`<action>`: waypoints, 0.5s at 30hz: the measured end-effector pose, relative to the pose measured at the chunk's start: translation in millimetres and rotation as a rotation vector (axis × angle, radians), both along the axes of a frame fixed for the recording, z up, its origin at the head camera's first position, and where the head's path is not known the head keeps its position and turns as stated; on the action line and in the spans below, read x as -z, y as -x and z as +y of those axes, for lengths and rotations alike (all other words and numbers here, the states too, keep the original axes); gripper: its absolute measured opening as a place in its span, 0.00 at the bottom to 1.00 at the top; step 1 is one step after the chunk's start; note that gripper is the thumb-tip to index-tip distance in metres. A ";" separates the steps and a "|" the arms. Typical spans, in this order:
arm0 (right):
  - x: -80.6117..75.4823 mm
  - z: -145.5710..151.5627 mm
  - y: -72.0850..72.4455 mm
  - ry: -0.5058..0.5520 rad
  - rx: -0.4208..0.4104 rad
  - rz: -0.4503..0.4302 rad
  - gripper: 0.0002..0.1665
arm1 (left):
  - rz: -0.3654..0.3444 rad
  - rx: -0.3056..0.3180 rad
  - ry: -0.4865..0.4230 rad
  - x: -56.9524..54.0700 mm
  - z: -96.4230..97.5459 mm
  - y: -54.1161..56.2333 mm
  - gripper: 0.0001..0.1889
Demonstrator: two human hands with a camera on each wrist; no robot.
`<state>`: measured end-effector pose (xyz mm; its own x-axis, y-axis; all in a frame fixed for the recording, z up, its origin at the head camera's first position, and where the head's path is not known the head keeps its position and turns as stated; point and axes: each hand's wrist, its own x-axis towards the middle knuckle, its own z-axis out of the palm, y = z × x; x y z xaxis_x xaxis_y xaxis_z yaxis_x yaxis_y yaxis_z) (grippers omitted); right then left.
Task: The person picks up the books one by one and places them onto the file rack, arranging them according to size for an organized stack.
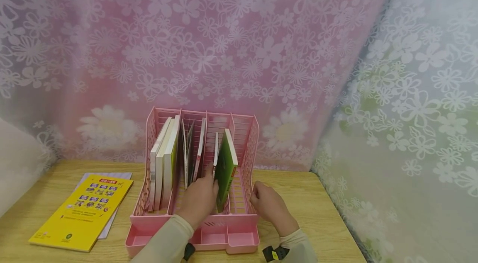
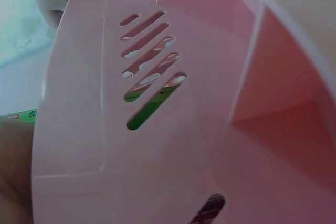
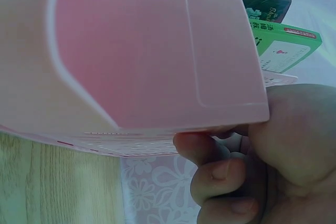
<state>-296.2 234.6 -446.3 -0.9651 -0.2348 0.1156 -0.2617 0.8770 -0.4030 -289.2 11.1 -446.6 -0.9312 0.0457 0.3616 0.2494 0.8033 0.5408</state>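
A pink book rack (image 1: 194, 219) with upright compartments and small front trays stands on the table. My left hand (image 1: 198, 198) reaches over its front into the third compartment, where its index finger and thumb pinch a thin white-edged book (image 1: 215, 147). The fingertips are partly hidden. Just right of them a green book (image 1: 227, 167) leans to the right. At the rack's right front corner my right hand (image 1: 274, 207) grips the edge of the side wall; in the right wrist view its fingers (image 3: 218, 177) curl beneath the pink wall (image 3: 226, 77).
Several thick books (image 1: 162, 167) fill the leftmost compartment, and thinner books (image 1: 199, 151) stand in the second. Left of the rack, a yellow book (image 1: 82, 213) lies on a pale one on the wooden table (image 1: 310, 205). Floral curtains (image 1: 209, 47) hang behind and at the right.
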 end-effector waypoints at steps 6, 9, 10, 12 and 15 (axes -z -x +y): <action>-0.6 -0.5 -0.4 0.013 0.004 -0.001 0.11 | -0.026 -0.006 0.001 -0.9 2.7 4.5 0.29; -0.2 -0.3 -0.4 0.011 0.004 -0.001 0.11 | -0.017 -0.012 0.016 -1.6 4.7 5.0 0.30; 0.0 -0.2 -0.3 0.010 0.003 0.000 0.11 | -0.012 -0.011 0.021 -1.8 5.4 5.0 0.30; 0.4 0.0 -0.4 0.008 0.002 0.002 0.11 | 0.001 -0.004 0.037 -2.2 6.6 5.1 0.30; 0.6 0.1 -0.7 0.007 -0.001 0.003 0.12 | 0.033 0.008 0.063 -2.3 8.2 5.8 0.30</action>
